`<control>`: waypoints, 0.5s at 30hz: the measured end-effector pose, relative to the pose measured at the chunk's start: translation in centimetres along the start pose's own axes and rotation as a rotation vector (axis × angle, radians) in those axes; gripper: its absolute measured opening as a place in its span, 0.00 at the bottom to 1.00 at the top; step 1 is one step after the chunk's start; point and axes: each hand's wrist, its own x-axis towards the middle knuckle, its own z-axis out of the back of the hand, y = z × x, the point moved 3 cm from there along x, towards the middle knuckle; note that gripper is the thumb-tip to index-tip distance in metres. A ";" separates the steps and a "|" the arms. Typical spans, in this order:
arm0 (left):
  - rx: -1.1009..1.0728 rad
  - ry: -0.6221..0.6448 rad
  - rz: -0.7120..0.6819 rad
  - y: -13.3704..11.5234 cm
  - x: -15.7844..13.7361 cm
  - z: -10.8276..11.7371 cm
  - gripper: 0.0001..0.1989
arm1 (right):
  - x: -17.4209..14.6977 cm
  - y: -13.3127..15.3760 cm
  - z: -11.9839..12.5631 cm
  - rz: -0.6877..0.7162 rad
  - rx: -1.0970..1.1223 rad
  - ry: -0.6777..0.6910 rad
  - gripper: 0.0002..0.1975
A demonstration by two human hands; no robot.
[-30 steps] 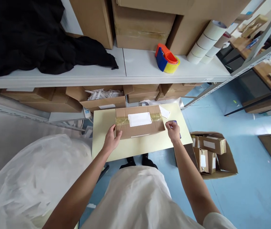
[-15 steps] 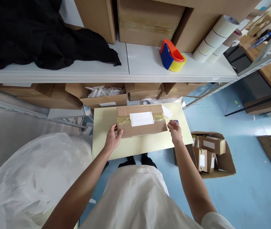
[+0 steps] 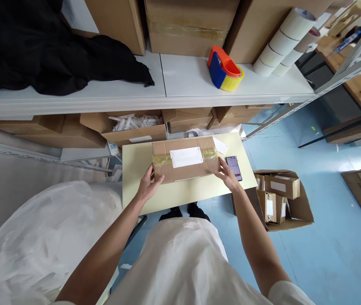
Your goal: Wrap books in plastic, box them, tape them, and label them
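Note:
A taped cardboard box (image 3: 185, 173) with a white label (image 3: 186, 156) on top is at the middle of a pale yellow table (image 3: 142, 199). My left hand (image 3: 148, 184) grips its left end, thumb on the front side and fingers round the corner. At the right end, my right hand (image 3: 227, 174) holds the opposite side, its fingers against the edge. Whether the box rests on the table or is slightly raised, I cannot tell. Just right of my right hand lies a phone (image 3: 233, 168) with its screen lit. A white paper (image 3: 220, 145) lies behind the box's right corner.
An open carton (image 3: 304, 214) with several labelled boxes stands on the floor at right. On the shelf (image 3: 186, 76) ahead are a tape dispenser (image 3: 224, 70), tape rolls (image 3: 283, 42) and black cloth (image 3: 81, 63). A white plastic bag (image 3: 56, 237) bulges at left.
My right hand has moved left from over the phone onto the box's right end, uncovering the phone. My left hand stays at the left end.

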 end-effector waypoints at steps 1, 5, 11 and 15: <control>-0.013 0.016 0.013 -0.1 -0.1 -0.1 0.41 | 0.0 0.0 0.0 0.011 -0.009 0.020 0.43; -0.019 -0.016 0.016 -0.5 -0.4 0.0 0.46 | 0.0 -0.6 -0.2 0.048 -0.037 0.066 0.48; 0.070 -0.102 -0.119 -2.4 -1.8 1.6 0.46 | -2.6 0.9 0.3 0.229 -0.004 0.069 0.42; 0.112 -0.071 -0.268 -6.6 -2.6 0.7 0.45 | -6.9 2.6 4.0 0.352 0.077 -0.048 0.38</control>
